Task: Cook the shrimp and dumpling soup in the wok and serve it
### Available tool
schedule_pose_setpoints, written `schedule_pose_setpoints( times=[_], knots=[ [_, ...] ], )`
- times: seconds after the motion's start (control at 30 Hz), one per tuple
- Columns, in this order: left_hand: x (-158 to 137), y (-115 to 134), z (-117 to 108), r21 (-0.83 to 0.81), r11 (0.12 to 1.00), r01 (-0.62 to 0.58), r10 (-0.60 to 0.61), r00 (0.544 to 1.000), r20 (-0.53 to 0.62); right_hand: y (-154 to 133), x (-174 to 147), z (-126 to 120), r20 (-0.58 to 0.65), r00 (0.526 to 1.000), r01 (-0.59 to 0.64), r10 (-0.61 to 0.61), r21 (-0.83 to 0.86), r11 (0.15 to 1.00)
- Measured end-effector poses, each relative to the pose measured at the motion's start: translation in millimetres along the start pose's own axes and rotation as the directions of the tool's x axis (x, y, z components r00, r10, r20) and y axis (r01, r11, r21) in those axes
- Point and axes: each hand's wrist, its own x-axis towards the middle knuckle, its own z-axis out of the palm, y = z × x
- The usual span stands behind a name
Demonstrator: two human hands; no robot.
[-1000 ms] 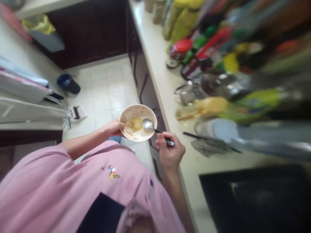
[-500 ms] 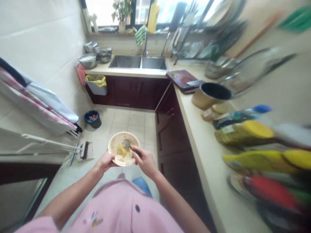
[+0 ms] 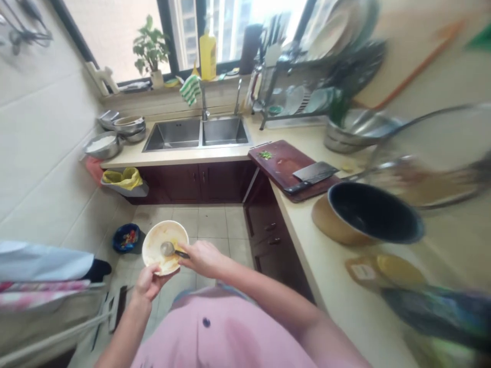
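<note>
My left hand (image 3: pixel 151 282) grips the near rim of a white bowl (image 3: pixel 155 237), its thumb over the edge. Yellowish residue smears the inside of the bowl, which tilts a little. The dark handle of a metal spoon (image 3: pixel 168 249) is in my right hand (image 3: pixel 201 258), fingers wrapped round it. The spoon's round head rests inside the bowl; whether it touches the bottom I cannot tell. Both hands are in front of my pink shirt, above the tiled floor.
On the right counter lie a dark cutting board (image 3: pixel 282 166) with chopped greens and a cleaver (image 3: pixel 316 173), then a deep pot (image 3: pixel 322 217). A double sink (image 3: pixel 174 135) is ahead, metal bowls (image 3: pixel 103 148) at its left. A yellow-lined bin (image 3: pixel 126 186) hangs below; a blue-lined bin (image 3: pixel 126 237) stands on the floor.
My view has shifted forward and to the right, closer to the sink and cutting board. The bowl and spoon have stayed in my hands, now further left in view.
</note>
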Motion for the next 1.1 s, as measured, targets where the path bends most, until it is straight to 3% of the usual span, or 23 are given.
schedule_pose_setpoints(
  times=[0.13, 0.23, 0.33, 0.43, 0.5, 0.6, 0.67, 0.73, 0.9, 1.1],
  knots=[
    [35.3, 41.5, 57.0, 0.000, 0.999, -0.047, 0.047, 0.999, -0.001, 67.2, 53.2, -64.1, -0.132, 0.989, -0.047, 0.070, 0.173, 0.984],
    [71.2, 79.4, 102.5, -0.009, 0.998, -0.067, 0.067, 0.998, 0.007, 131.5, 99.7, -102.1, -0.290, 0.944, -0.059, 0.157, 0.322, 0.945],
    [120.2, 124.9, 144.8, -0.013, 0.997, -0.078, 0.078, 0.997, 0.024, 199.6, 154.6, -146.1, -0.375, 0.900, -0.063, 0.224, 0.396, 0.916],
    [178.8, 174.8, 183.8, 0.011, 0.995, -0.104, 0.103, 0.994, 0.036, 262.1, 217.7, -204.7, -0.404, 0.857, -0.160, 0.320, 0.381, 0.910],
    [219.9, 209.1, 210.6, 0.039, 0.994, -0.099, 0.097, 0.994, 0.051, 298.1, 262.4, -247.3, -0.439, 0.803, -0.282, 0.404, 0.318, 0.905],
    [281.9, 259.5, 254.4, 0.075, 0.995, -0.063, 0.055, 0.993, 0.106, 344.8, 327.9, -302.3, -0.473, 0.677, -0.490, 0.565, 0.284, 0.824],
    [323.1, 289.1, 285.0, 0.093, 0.995, -0.035, 0.021, 0.989, 0.146, 372.2, 366.3, -328.4, -0.467, 0.603, -0.583, 0.646, 0.295, 0.757],
    [363.8, 312.2, 314.7, 0.115, 0.993, -0.009, -0.009, 0.987, 0.161, 397.1, 397.6, -347.5, -0.454, 0.563, -0.636, 0.691, 0.297, 0.713],
    [451.6, 333.9, 374.1, 0.171, 0.982, 0.085, -0.108, 0.986, 0.128, 450.2, 452.1, -385.7, -0.445, 0.529, -0.710, 0.723, 0.234, 0.664],
    [512.0, 326.4, 417.2, 0.168, 0.979, 0.118, -0.131, 0.989, 0.071, 486.8, 512.9, -417.4, -0.385, 0.483, -0.792, 0.786, 0.192, 0.580]
  ],
)
